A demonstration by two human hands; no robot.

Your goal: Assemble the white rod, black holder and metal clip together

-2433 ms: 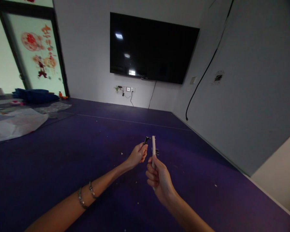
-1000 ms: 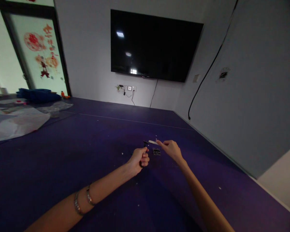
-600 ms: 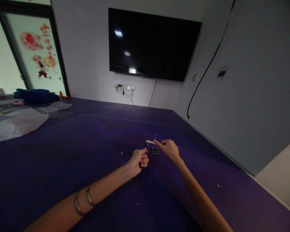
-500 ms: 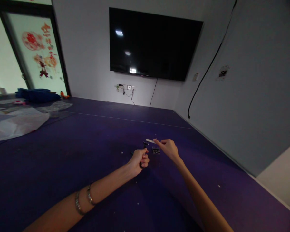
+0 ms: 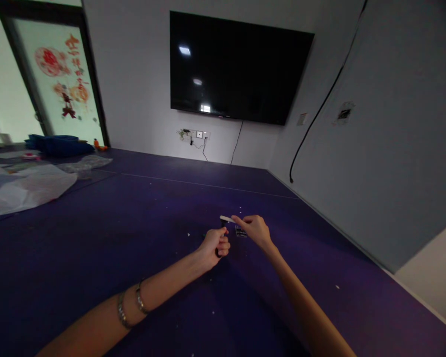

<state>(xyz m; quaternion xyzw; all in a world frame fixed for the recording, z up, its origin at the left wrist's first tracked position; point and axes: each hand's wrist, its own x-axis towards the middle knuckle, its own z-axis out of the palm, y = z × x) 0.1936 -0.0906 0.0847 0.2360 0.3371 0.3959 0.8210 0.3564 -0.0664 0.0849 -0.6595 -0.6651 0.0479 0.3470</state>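
My left hand (image 5: 215,244) is closed in a fist round the dark handle of a small black razor-like tool (image 5: 223,224). Its head points up and away from me, and a dark end shows below the fingers. Between thumb and fingers my right hand (image 5: 255,229) pinches a thin white stick (image 5: 226,218). The stick's tip lies over the tool's head and partly hides it; whether they touch I cannot tell. Just below the right fingers, a small dark packet with several pieces (image 5: 241,232) rests on the purple surface (image 5: 152,238), partly covered by that hand.
White scraps, such as one scrap (image 5: 337,286), are scattered about. At the far left lie a white plastic sheet (image 5: 33,191), a blue cloth bundle (image 5: 59,145) and a small orange object (image 5: 99,146). A black cable (image 5: 319,109) hangs along the right wall; a television (image 5: 238,67) hangs ahead.
My right hand has moved slightly left, bringing the white stick's tip over the head of the black tool. The left hand stays nearly still with the same grip.
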